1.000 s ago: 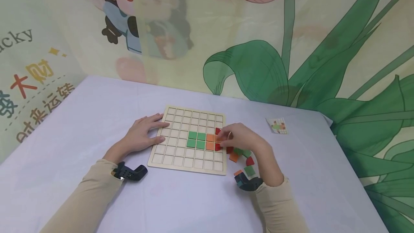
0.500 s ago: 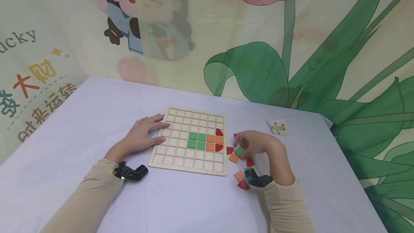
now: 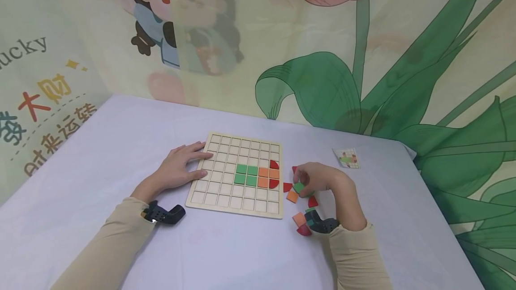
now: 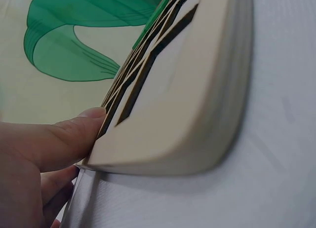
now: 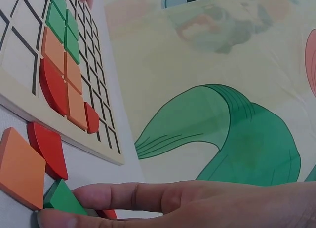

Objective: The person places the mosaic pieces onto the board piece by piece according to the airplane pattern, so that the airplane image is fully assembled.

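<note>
A pale wooden grid board (image 3: 221, 200) lies on the white table. Several green square tiles (image 3: 240, 173), three orange square tiles (image 3: 263, 177) and two red quarter-round tiles (image 3: 274, 164) sit in its cells, toward the right edge. My left hand (image 3: 177, 164) rests on the board's left edge, fingers extended; the left wrist view shows its thumb (image 4: 74, 136) on the rim. Right of the board, my right hand (image 3: 322, 178) pinches a loose green square tile (image 5: 63, 198) between thumb and index finger. A red quarter-round tile (image 5: 48, 148) and an orange tile (image 5: 19, 169) lie close to it.
More loose pieces lie near the right wrist: a red quarter-round tile (image 3: 313, 201), an orange tile (image 3: 299, 219) and another red one (image 3: 304, 230). A small printed pattern card (image 3: 347, 158) lies at the back right. A patterned cloth (image 3: 225, 88) hangs behind the table.
My right hand has left the board's right edge for the loose tiles and now pinches a green one. The red and orange tiles it covered on the board show. My left hand stays put.
</note>
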The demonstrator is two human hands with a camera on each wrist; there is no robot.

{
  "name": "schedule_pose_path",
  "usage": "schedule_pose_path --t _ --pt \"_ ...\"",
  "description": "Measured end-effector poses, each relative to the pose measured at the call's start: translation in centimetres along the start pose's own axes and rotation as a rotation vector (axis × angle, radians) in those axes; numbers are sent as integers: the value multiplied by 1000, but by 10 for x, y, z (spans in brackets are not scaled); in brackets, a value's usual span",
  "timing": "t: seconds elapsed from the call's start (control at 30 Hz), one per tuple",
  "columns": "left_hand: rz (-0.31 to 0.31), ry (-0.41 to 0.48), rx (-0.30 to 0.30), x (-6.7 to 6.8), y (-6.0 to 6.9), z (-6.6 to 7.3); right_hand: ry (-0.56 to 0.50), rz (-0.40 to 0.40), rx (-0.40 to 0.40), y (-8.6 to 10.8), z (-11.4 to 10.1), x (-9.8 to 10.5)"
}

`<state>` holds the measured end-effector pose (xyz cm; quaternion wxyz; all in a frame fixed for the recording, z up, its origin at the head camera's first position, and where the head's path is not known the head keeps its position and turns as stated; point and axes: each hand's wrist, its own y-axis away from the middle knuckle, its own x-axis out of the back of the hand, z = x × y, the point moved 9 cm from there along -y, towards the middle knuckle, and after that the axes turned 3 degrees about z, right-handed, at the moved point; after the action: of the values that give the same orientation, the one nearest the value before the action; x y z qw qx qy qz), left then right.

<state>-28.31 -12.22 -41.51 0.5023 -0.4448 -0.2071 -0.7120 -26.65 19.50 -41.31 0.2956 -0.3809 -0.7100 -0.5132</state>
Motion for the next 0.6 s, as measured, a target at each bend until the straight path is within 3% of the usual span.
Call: schedule_pose_path --t 0.47,0.6 --pt "-6 -7 0 0 0 1 -12 39 29 3 -1 5" --pt "-8 -9 -1 0 0 1 -36 52 68 3 -5 6"
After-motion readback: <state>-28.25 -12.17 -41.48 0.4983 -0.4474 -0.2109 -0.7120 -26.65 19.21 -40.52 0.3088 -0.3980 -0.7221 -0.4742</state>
